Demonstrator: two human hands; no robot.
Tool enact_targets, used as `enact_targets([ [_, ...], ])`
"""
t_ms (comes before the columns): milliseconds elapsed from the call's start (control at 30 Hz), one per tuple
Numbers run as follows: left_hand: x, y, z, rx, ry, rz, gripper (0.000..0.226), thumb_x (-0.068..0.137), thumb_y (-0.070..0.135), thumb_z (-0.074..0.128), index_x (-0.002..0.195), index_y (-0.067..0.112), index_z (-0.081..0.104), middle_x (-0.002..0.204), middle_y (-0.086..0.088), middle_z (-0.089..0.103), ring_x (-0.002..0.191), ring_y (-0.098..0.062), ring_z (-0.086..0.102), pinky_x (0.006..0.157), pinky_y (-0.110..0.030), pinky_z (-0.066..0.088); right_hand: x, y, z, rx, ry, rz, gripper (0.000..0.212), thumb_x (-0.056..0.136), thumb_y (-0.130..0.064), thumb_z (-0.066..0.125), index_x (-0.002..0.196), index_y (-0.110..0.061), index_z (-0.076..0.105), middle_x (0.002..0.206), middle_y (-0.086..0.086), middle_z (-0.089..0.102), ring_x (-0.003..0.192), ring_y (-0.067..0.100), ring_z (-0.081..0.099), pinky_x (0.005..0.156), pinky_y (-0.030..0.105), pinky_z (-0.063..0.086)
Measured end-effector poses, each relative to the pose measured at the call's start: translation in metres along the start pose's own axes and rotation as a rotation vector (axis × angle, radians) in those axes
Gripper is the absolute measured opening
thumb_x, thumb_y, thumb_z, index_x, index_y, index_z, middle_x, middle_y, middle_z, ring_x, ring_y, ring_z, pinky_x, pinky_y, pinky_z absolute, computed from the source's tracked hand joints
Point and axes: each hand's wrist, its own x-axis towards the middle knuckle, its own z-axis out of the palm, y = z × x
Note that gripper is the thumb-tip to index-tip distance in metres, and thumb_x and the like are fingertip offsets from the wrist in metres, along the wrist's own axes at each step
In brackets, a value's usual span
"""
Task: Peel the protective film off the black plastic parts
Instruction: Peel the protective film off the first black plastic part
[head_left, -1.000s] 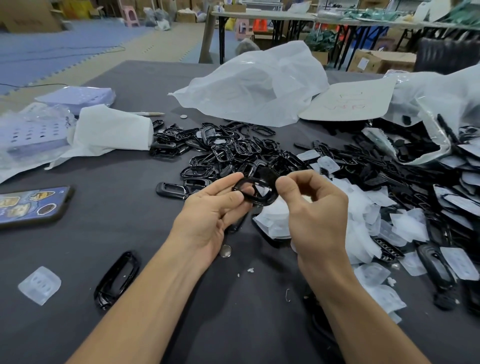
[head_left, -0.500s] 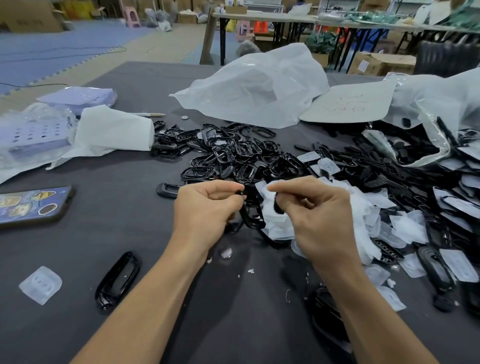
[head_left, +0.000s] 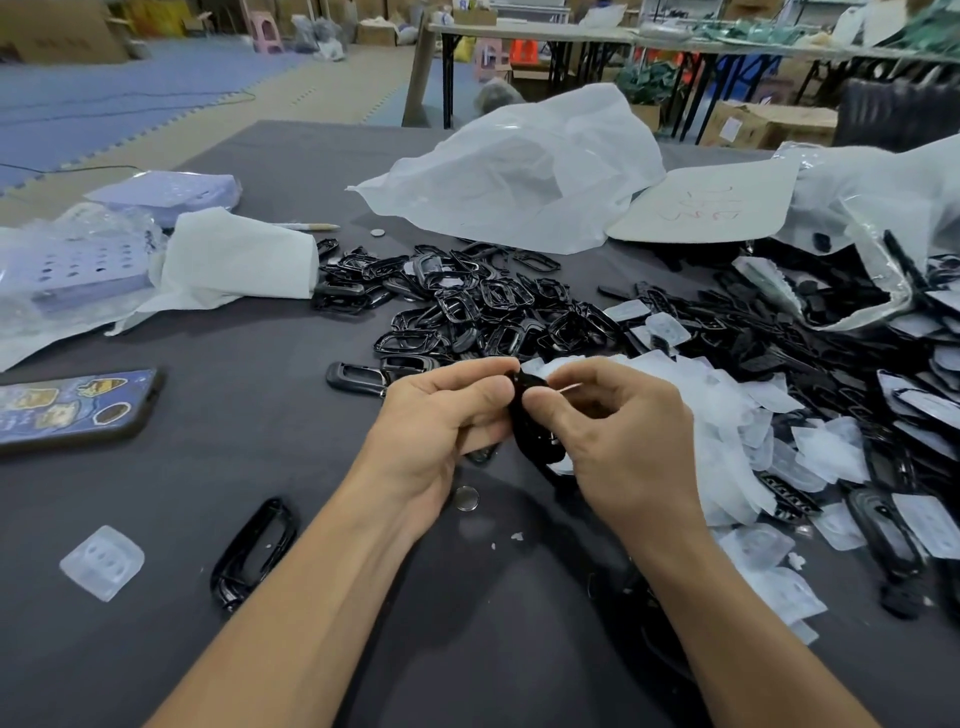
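Black plastic is what both hands hold. The left hand (head_left: 441, 421) grips the black part (head_left: 535, 431) by its left side, fingers curled round it. The right hand (head_left: 623, 441) pinches at its top edge, where a bit of pale film (head_left: 535, 366) shows. The part is up off the table (head_left: 260, 415), between the two hands.

What could go wrong? The left hand could let the smooth part slip, and it could drop into the heaps close by. The right hand could pull too fast, so the thin film could rip and leave a bit stuck on.

Now the count. Far left of the held part lie one phone (head_left: 72, 408), one clear film piece (head_left: 102, 562) and one black ring (head_left: 254, 552). Two hands hold one part. Just below it sits one small round disc (head_left: 466, 499). Behind it is a heap of black parts (head_left: 467, 306) and right of it a heap of white films (head_left: 727, 415), both too many to count.
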Motion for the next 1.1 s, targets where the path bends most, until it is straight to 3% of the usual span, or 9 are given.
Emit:
enact_targets([
  [167, -0.002, -0.002, 0.002, 0.021, -0.01, 0.05, 0.029, 0.089, -0.008, 0.067, 0.08, 0.013, 0.085, 0.07, -0.007, 0.075, 0.058, -0.012, 0.07, 0.057, -0.02, 0.057, 0.003, 0.001, 0.003, 0.218, -0.153, 0.187, 0.022, 0.074, -0.044, 0.078, 0.072, -0.022, 0.077, 0.057, 0.004, 0.069, 0.05, 0.017, 0.059, 0.051, 0.042, 0.055],
  [267, -0.005, -0.003, 0.002, 0.123, -0.039, 0.063, 0.029, 0.089, -0.009, 0.068, 0.086, 0.015, 0.084, 0.085, -0.01, 0.08, 0.073, -0.016, 0.077, 0.061, -0.022, 0.059, 0.001, 0.003, 0.002, 0.271, -0.106, 0.219, 0.024, 0.071, -0.041, 0.081, 0.069, -0.018, 0.076, 0.057, 0.01, 0.069, 0.048, 0.02, 0.059, 0.047, 0.035, 0.051],
  [433, -0.003, 0.0, 0.0, 0.072, 0.02, 0.059, 0.029, 0.085, -0.014, 0.07, 0.083, 0.012, 0.082, 0.082, -0.011, 0.079, 0.068, -0.016, 0.076, 0.057, -0.021, 0.058, 0.0, 0.0, 0.005, 0.265, -0.152, 0.221, 0.018, 0.075, -0.039, 0.077, 0.075, -0.02, 0.077, 0.062, 0.008, 0.072, 0.054, 0.018, 0.063, 0.05, 0.036, 0.052],
  [567, -0.001, -0.002, -0.001, 0.164, 0.163, 0.159, 0.028, 0.082, -0.01, 0.075, 0.09, 0.016, 0.081, 0.082, -0.009, 0.08, 0.067, -0.014, 0.069, 0.057, -0.02, 0.057, 0.0, -0.001, 0.004, 0.323, -0.202, 0.248, 0.008, 0.076, -0.015, 0.076, 0.083, -0.012, 0.074, 0.064, 0.012, 0.072, 0.047, 0.022, 0.065, 0.042, 0.025, 0.045],
  [667, -0.001, -0.003, -0.001, 0.172, 0.145, 0.141, 0.025, 0.085, -0.005, 0.075, 0.098, 0.015, 0.081, 0.087, -0.008, 0.081, 0.071, -0.014, 0.072, 0.061, -0.021, 0.058, 0.0, -0.002, 0.005, 0.337, -0.15, 0.255, 0.006, 0.079, -0.004, 0.076, 0.081, -0.008, 0.072, 0.06, 0.013, 0.07, 0.042, 0.022, 0.062, 0.039, 0.025, 0.042],
  [800, 0.0, -0.005, 0.003, 0.229, 0.142, 0.079, 0.013, 0.086, 0.003, 0.077, 0.081, 0.013, 0.083, 0.083, -0.013, 0.079, 0.068, -0.017, 0.07, 0.062, -0.027, 0.062, -0.003, -0.004, 0.004, 0.322, -0.165, 0.256, 0.016, 0.08, 0.0, 0.075, 0.073, -0.015, 0.073, 0.056, 0.009, 0.067, 0.04, 0.021, 0.061, 0.039, 0.025, 0.042],
  [900, 0.003, -0.006, 0.004, 0.27, 0.236, 0.11, 0.023, 0.081, -0.005, 0.078, 0.07, 0.015, 0.082, 0.069, -0.006, 0.077, 0.054, -0.011, 0.068, 0.049, -0.019, 0.053, -0.005, -0.004, 0.004, 0.061, -0.142, 0.147, 0.014, 0.083, -0.012, 0.078, 0.075, -0.023, 0.073, 0.059, -0.005, 0.07, 0.046, 0.011, 0.064, 0.047, 0.021, 0.047],
  [1000, 0.005, -0.004, 0.001, 0.32, 0.313, 0.15, 0.033, 0.079, -0.006, 0.078, 0.065, 0.023, 0.083, 0.066, -0.006, 0.076, 0.053, -0.014, 0.066, 0.047, -0.023, 0.054, -0.004, -0.005, -0.007, -0.262, 0.09, -0.116, 0.008, 0.091, -0.02, 0.073, 0.085, -0.026, 0.074, 0.068, -0.015, 0.07, 0.067, 0.007, 0.064, 0.062, 0.019, 0.048],
  [1100, 0.007, 0.0, -0.005, 0.29, 0.324, 0.148, 0.024, 0.08, -0.009, 0.076, 0.072, 0.014, 0.083, 0.069, -0.009, 0.077, 0.056, -0.016, 0.07, 0.049, -0.024, 0.056, 0.003, -0.003, -0.022, -0.493, 0.149, -0.153, 0.029, 0.091, -0.016, 0.07, 0.119, -0.027, 0.072, 0.101, -0.012, 0.071, 0.103, 0.004, 0.052, 0.094, 0.024, 0.044],
])
